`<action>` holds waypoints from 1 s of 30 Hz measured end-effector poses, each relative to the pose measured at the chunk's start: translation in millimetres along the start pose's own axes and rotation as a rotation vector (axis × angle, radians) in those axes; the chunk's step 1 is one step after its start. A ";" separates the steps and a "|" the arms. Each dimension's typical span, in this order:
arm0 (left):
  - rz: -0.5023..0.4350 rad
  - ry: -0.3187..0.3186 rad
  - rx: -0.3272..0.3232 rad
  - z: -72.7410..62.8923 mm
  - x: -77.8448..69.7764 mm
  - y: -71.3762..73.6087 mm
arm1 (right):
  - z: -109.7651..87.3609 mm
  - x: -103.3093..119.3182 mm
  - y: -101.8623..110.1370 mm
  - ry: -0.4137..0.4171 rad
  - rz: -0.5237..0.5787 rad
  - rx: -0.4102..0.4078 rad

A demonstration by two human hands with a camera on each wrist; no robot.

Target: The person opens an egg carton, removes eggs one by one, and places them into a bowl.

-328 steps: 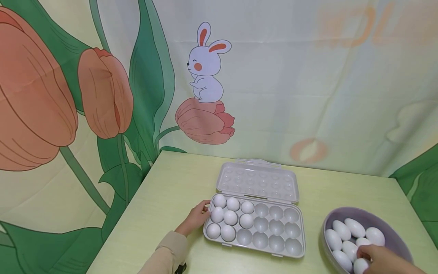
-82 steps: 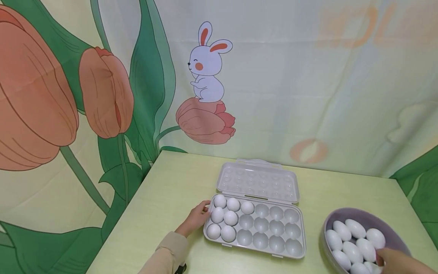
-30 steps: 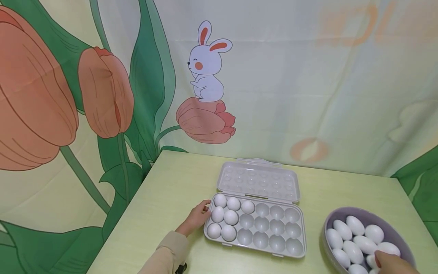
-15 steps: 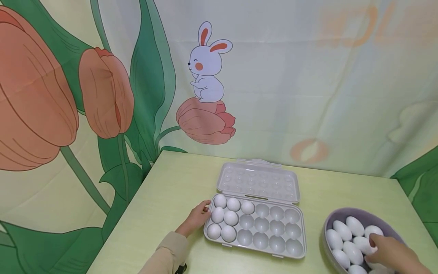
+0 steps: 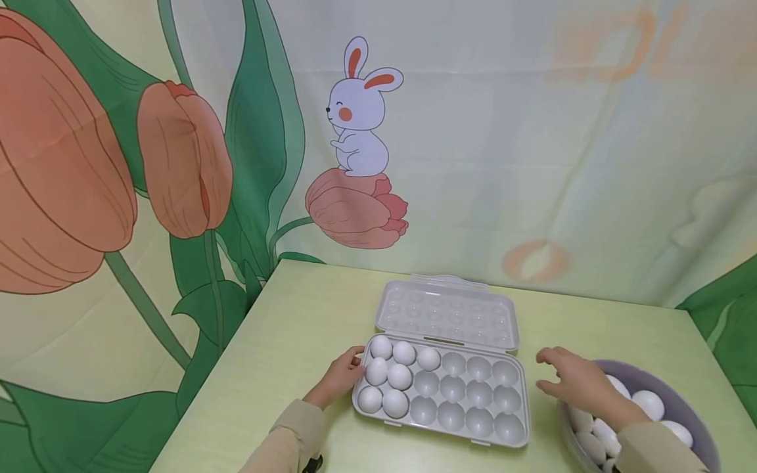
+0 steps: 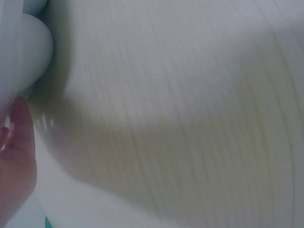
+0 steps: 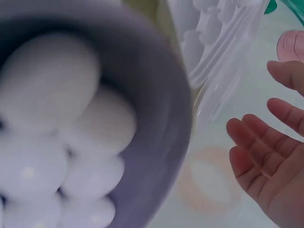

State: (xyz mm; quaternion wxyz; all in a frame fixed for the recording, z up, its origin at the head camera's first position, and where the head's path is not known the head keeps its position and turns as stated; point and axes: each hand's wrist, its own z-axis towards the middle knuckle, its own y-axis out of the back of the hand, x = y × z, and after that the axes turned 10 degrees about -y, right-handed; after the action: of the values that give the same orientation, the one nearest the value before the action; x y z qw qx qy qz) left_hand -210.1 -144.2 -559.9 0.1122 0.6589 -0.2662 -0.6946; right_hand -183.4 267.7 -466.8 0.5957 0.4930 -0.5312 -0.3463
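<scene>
A grey plastic egg box (image 5: 439, 428) lies open on the table. White eggs (image 5: 395, 403) fill its two left columns, with one more at the back of the third column; the other cups are bare. My left hand (image 5: 338, 378) grips the box's left edge, its fingertips partly hidden by the rim. Beyond the purple-grey bowl's (image 5: 686, 402) left rim, my right hand (image 5: 576, 381) hangs in the air with nothing in it. Its fingers are spread and loosely bent in the right wrist view. Several white eggs (image 5: 648, 405) lie in the bowl, some hidden by the right forearm.
The box's clear-grey lid (image 5: 446, 315) lies folded back toward the wall. A printed cloth (image 5: 461, 164) with tulips and a rabbit hangs behind the pale yellow table (image 5: 284, 315). The bowl stands right of the box.
Since the oldest frame, the egg in the box's third column, middle row, is gone. Over the last second my right hand left the eggs in the bowl and moved left toward the box. The left hand stayed still.
</scene>
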 end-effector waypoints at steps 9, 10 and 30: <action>-0.009 -0.005 -0.001 -0.7 2.4 -0.3 | 48.7 49.3 -40.3 0.099 0.157 0.012; -0.010 -0.002 -0.001 -0.3 2.9 -0.3 | 53.2 53.3 -46.0 0.101 0.163 0.010; -0.011 -0.005 -0.003 0.4 2.6 -0.6 | 91.8 114.2 -115.9 0.059 0.079 -0.058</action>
State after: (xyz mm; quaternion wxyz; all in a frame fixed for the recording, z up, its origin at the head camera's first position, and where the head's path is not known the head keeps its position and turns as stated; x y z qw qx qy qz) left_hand -210.7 -145.0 -562.5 0.1087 0.6584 -0.2618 -0.6972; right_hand -237.6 108.8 -548.9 0.6385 0.4640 -0.5221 -0.3229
